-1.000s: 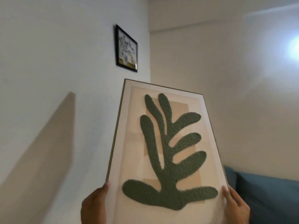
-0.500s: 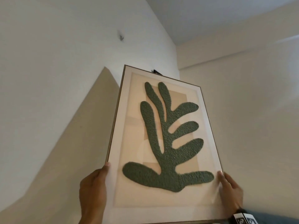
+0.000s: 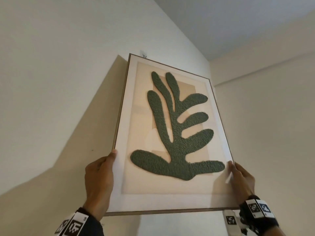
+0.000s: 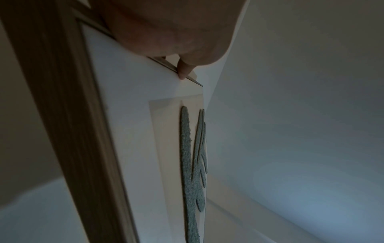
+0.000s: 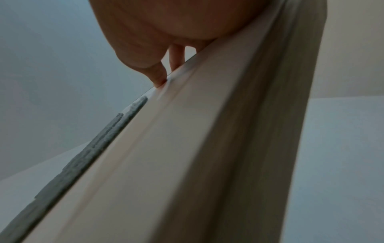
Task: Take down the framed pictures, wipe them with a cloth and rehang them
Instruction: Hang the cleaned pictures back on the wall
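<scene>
Holding the framed picture (image 3: pixel 172 133) up against the wall (image 3: pixel 59 82), top corner just below the hook (image 3: pixel 143 55); left hand (image 3: pixel 99 179) grips its left edge, right hand (image 3: pixel 242 179) its right edge, fingers (image 5: pixel 158 77) clamped on the frame; leaf art faces out.

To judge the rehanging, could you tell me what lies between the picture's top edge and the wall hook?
Nothing: in the head view the framed picture has its top-left corner right below the wall hook.
</scene>
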A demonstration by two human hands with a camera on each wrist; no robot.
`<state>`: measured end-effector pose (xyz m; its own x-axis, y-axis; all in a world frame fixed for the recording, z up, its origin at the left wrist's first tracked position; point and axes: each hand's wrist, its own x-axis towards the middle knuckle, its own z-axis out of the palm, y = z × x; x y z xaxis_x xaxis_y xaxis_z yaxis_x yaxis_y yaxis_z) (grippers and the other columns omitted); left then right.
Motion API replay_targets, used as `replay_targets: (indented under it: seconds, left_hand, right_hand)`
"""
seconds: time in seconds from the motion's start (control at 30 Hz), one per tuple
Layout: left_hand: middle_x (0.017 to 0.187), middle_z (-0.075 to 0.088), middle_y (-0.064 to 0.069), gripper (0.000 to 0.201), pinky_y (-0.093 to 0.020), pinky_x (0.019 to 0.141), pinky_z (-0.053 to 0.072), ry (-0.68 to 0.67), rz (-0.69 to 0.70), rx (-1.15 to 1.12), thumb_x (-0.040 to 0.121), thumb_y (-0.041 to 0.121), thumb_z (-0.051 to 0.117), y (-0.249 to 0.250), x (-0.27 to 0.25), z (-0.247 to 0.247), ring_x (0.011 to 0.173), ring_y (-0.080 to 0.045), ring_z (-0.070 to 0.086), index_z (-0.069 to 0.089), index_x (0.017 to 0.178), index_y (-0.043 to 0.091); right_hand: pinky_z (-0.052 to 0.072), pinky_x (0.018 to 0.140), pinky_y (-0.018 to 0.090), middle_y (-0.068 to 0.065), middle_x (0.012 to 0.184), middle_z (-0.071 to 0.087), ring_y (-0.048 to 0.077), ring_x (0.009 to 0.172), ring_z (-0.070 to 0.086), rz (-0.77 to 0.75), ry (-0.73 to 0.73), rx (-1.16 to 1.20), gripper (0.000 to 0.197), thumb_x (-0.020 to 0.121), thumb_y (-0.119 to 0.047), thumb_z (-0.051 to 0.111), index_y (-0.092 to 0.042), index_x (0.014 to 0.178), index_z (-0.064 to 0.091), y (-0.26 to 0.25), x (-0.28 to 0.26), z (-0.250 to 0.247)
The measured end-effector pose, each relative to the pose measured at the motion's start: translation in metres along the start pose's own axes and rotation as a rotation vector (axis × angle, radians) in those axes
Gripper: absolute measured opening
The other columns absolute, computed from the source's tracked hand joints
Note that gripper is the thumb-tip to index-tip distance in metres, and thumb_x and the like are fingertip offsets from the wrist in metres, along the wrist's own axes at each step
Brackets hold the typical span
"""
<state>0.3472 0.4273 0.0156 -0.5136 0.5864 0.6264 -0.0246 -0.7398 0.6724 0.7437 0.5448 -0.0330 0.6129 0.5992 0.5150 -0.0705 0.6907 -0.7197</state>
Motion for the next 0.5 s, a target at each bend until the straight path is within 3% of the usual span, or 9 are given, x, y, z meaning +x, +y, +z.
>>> replay_targets:
  seconds: [0.13,0.2,0.27,0.3,0.37,0.5]
  left_hand:
    - [0.08,0.046,0.0,0.031,-0.033,0.073,0.03,0.025,0.121,-0.032,0.099,0.031,0.074,-0.016,0.024,0.029,0.08,-0.018,0.039,0.057,0.077,0.016]
    - [0.082,0.057,0.0,0.025,-0.027,0.071,0.036,0.069,0.167,-0.022,0.1,0.025,0.073,-0.017,0.03,0.04,0.078,-0.018,0.047,0.064,0.078,0.017]
    - [0.09,0.069,0.013,0.009,-0.02,0.08,0.043,0.114,0.236,-0.007,0.101,0.02,0.071,-0.012,0.037,0.05,0.084,-0.004,0.06,0.075,0.093,0.023]
    - [0.098,0.069,0.018,0.011,-0.019,0.086,0.043,0.133,0.268,0.015,0.102,0.018,0.07,-0.008,0.04,0.055,0.092,0.005,0.061,0.076,0.109,0.023]
    - [0.107,0.066,0.022,0.033,-0.017,0.095,0.042,0.148,0.323,0.066,0.104,0.017,0.067,-0.004,0.048,0.058,0.096,0.012,0.059,0.07,0.136,0.024]
    - [0.134,0.064,0.017,0.041,-0.02,0.107,0.039,0.187,0.409,0.128,0.106,0.016,0.063,0.008,0.064,0.057,0.113,0.015,0.056,0.062,0.147,0.022]
  right_hand:
    - [0.04,0.109,0.036,0.005,0.12,0.07,0.022,0.119,0.06,-0.005,-0.076,0.055,0.038,0.093,-0.032,0.071,-0.009,0.124,0.071,0.016,0.058,0.026]
    - [0.042,0.103,0.034,0.004,0.112,0.07,0.021,0.108,0.062,0.018,-0.111,0.071,0.025,0.094,-0.03,0.07,-0.012,0.112,0.075,0.019,0.078,0.042]
    - [0.046,0.097,0.035,0.003,0.102,0.073,0.021,0.094,0.064,0.031,-0.162,0.104,0.014,0.096,-0.029,0.068,-0.019,0.098,0.077,0.02,0.095,0.063]
    - [0.048,0.096,0.035,0.002,0.098,0.073,0.021,0.092,0.065,0.029,-0.185,0.111,0.015,0.096,-0.031,0.068,-0.019,0.096,0.077,0.022,0.103,0.075]
    - [0.049,0.09,0.033,0.001,0.091,0.072,0.021,0.089,0.064,0.01,-0.218,0.133,0.02,0.095,-0.032,0.068,-0.015,0.097,0.078,0.026,0.115,0.096]
    - [0.048,0.076,0.026,0.005,0.095,0.071,0.017,0.085,0.062,-0.017,-0.267,0.217,0.023,0.097,-0.03,0.066,-0.012,0.106,0.076,0.03,0.133,0.139]
